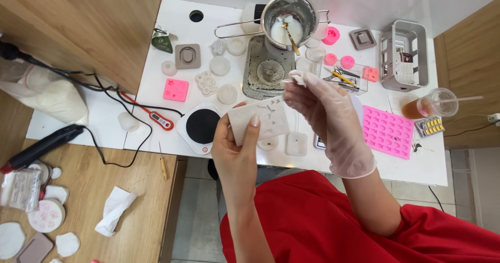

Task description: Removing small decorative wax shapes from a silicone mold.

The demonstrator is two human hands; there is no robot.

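Demoulding in hand: bare left hand clamps a white rectangular silicone mould, thumb across its face, held in the air just off the white table's front edge. Gloved right hand pinches a small white wax piece at its fingertips, just above the mould's top corner. Best to flex the mould gently, lift slow, keep the pinch light so thin cast bits likely won't snap. Melting pot sits near the back edge.
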